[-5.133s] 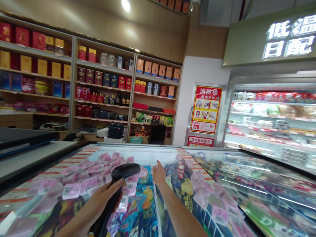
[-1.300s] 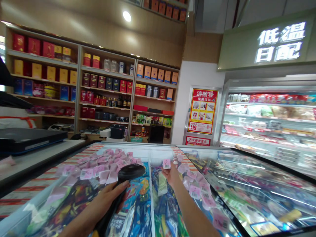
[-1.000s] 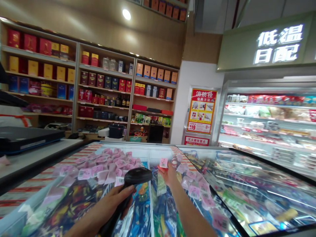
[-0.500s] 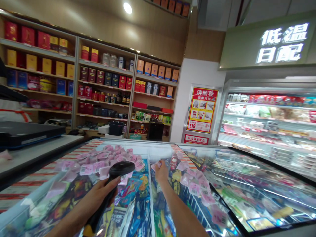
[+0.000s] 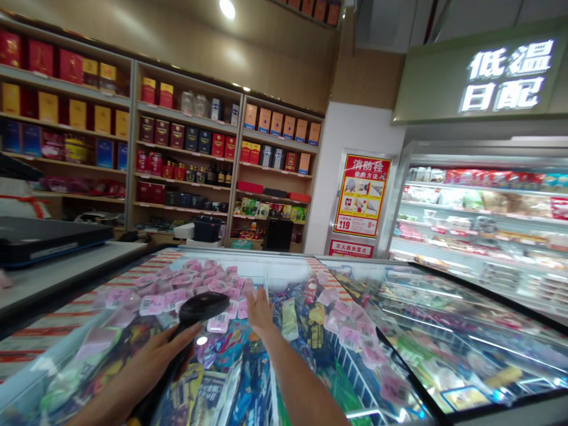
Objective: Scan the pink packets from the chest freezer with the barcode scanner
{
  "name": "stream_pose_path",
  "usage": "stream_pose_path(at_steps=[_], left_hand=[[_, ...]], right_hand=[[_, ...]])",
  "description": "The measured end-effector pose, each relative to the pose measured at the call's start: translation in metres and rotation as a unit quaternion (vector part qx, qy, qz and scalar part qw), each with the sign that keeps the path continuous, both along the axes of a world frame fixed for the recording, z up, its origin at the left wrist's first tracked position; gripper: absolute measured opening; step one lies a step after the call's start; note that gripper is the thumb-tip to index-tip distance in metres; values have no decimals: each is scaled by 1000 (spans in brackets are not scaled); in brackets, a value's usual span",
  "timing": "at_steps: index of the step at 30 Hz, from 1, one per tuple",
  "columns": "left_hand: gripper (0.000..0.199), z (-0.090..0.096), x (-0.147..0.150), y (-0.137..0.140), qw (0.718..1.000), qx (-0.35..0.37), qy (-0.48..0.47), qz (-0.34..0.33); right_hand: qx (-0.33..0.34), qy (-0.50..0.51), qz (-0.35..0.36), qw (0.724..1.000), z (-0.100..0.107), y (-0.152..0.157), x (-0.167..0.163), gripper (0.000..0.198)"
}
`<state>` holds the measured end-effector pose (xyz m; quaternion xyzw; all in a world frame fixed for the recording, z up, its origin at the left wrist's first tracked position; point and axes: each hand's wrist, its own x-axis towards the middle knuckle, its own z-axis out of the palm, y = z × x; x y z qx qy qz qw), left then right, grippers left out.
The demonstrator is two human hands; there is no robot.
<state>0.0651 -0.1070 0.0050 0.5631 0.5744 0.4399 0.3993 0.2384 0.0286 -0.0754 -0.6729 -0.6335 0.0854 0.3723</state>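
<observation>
My left hand [image 5: 162, 355] is wrapped round the dark handle of a barcode scanner [image 5: 204, 306], whose black head points forward over the freezer. My right hand [image 5: 260, 310] reaches over the white divider, its fingers stretched out and apart, beside the right end of a cluster of pink tags with barcodes [image 5: 218, 322]. Whether the fingertips touch a tag is hard to see. Below both hands lie colourful ice-cream packets [image 5: 226, 367]. A pale green packet [image 5: 290, 319] and a dark packet with yellow print [image 5: 316, 325] lie right of my right hand.
More pink tags [image 5: 348, 338] run along the right side of the chest freezer [image 5: 284, 260]. A glass-topped freezer [image 5: 444, 331] adjoins it. At left stands a counter [image 5: 66, 266] with a flat black device [image 5: 53, 236]. Shelves of boxes [image 5: 186, 142] stand behind.
My right hand has moved left across the divider, from above the right compartment to the tag cluster, and its fingers have spread. The pale green packet is now uncovered. The scanner has shifted slightly left.
</observation>
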Motion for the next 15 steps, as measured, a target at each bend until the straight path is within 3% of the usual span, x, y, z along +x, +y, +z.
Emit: stream_pose_path(at_steps=[4, 10, 15], left_hand=[[46, -2, 9, 2, 998, -19, -15, -54], [43, -2, 26, 4, 987, -36, -35, -153], [45, 2, 41, 0, 988, -45, -44, -140]], right_hand=[[9, -42, -23, 999, 19, -20, 48, 60], [-46, -194, -109, 974, 41, -70, 150, 44], [-35, -91, -110, 989, 29, -93, 190, 29]])
